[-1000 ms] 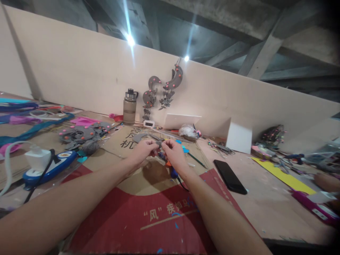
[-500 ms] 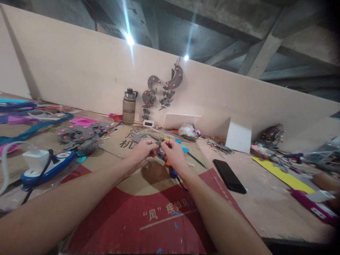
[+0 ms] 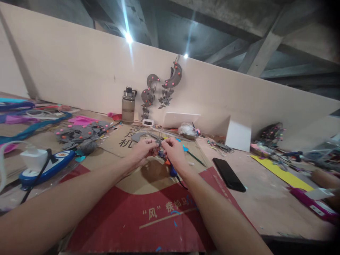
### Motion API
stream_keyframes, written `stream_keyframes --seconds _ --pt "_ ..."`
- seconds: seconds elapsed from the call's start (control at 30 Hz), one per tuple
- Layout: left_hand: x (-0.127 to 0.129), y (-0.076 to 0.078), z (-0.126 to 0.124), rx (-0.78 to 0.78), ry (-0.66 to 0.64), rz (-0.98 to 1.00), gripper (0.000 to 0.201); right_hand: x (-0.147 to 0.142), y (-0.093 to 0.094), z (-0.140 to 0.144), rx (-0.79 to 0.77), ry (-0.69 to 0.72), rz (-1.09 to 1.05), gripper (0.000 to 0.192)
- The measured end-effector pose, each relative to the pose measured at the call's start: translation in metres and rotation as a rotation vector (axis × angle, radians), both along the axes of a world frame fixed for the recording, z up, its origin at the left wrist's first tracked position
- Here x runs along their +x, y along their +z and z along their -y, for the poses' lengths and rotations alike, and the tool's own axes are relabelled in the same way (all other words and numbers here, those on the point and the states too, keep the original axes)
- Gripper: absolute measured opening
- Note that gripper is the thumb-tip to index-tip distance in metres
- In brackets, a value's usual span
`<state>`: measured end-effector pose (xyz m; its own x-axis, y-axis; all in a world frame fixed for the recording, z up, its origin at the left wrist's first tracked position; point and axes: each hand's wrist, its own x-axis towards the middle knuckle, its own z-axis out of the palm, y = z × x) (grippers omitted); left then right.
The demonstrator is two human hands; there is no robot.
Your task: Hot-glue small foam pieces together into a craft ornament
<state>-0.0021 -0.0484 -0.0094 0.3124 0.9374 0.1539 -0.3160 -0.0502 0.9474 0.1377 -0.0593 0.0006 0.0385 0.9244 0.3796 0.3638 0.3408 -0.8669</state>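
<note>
A small grey piece (image 3: 158, 142), perhaps felt, sits between my fingertips above the cardboard. My left hand (image 3: 145, 150) is closed in a pinch on its left side. From the right, the thumb and fingers of my right hand (image 3: 173, 150) pinch at the same piece. My fingers partly cover it, so its shape cannot be made out. Just below my right hand lies a blue tool with an orange part and a black cord, which looks like a glue gun (image 3: 173, 171). A grey crescent (image 3: 138, 136) rests on the cardboard beyond my left hand.
Red-and-tan cardboard (image 3: 119, 216) covers the table before me. A black phone (image 3: 228, 174) lies to the right, a blue power strip (image 3: 50, 168) to the left. A water bottle (image 3: 128, 106) stands near the partition, where grey moon hangings (image 3: 174, 76) hang. A person's arm (image 3: 325, 179) shows far right.
My hands stay together at the small grey piece, with barely any finger movement. The whole view has shifted very slightly.
</note>
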Motion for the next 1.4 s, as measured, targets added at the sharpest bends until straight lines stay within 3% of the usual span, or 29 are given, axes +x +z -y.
stream_keyframes --seconds 0.47,1.23,1.4 --pt "-0.0024 -0.0017 -0.0033 0.072 0.08 -0.053 0.01 -0.0057 -0.003 0.0003 0.008 0.062 0.028 0.016" --pt "-0.0002 -0.0017 -0.0001 0.07 0.128 -0.016 0.015 -0.0054 -0.0045 -0.0002 0.05 0.064 0.047 0.015" --pt "-0.0001 0.0012 0.0003 0.024 0.024 -0.004 0.019 -0.0008 0.0003 0.0009 -0.038 0.056 -0.036 0.016"
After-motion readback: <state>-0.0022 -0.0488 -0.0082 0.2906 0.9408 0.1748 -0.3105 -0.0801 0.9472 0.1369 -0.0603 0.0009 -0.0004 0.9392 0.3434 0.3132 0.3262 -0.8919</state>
